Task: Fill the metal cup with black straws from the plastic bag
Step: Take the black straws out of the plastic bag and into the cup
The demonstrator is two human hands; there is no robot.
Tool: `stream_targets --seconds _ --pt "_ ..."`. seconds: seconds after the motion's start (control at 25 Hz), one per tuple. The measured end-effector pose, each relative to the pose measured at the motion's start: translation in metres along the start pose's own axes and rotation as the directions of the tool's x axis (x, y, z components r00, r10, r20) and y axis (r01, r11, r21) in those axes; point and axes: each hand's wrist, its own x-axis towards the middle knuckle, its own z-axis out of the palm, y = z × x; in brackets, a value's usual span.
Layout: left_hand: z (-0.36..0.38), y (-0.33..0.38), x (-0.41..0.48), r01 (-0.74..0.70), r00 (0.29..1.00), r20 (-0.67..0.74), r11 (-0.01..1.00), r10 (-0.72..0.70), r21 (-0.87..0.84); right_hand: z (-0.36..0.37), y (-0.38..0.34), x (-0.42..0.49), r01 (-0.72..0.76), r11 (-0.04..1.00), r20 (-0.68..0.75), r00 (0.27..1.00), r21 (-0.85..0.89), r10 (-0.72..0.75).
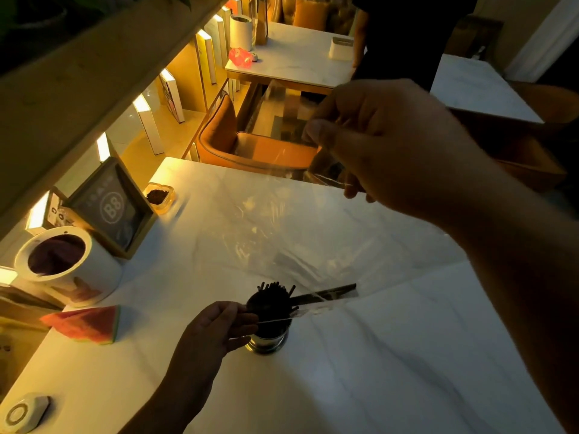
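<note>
A metal cup stands on the white table, packed with black straws that stick up above its rim. My left hand rests against the cup's left side, fingers curled around it. My right hand is raised high above the table and pinches the upper end of a clear plastic bag. The bag hangs down slanted, its lower mouth at the cup. A few black straws still lie in the bag's bottom end, just right of the cup.
A white round container stands at the table's left, with a framed sign and a small amber dish behind it. A watermelon-slice object lies left of my hand. An orange chair and another table sit beyond.
</note>
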Motion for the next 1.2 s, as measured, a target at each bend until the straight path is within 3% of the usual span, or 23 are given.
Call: stream_targets --seconds 0.32,0.56,0.76,1.2 --pt "-0.013 -0.006 -0.01 -0.019 1.0 -0.007 0.999 0.018 -0.048 -0.018 -0.016 0.008 0.017 0.995 0.039 0.999 -0.095 -0.013" --pt "-0.014 -0.007 -0.004 -0.029 0.999 -0.019 0.999 0.029 -0.015 0.029 0.01 0.015 -0.046 0.992 0.072 0.996 -0.115 0.055" --pt "-0.018 -0.002 -0.005 -0.089 0.996 0.001 0.996 0.089 -0.023 0.023 0.028 0.012 -0.066 0.998 -0.043 0.997 -0.005 0.066" --pt "-0.014 0.002 -0.004 -0.108 0.994 -0.003 0.993 0.108 -0.055 0.01 0.017 0.009 0.023 0.995 -0.05 0.998 -0.096 -0.028"
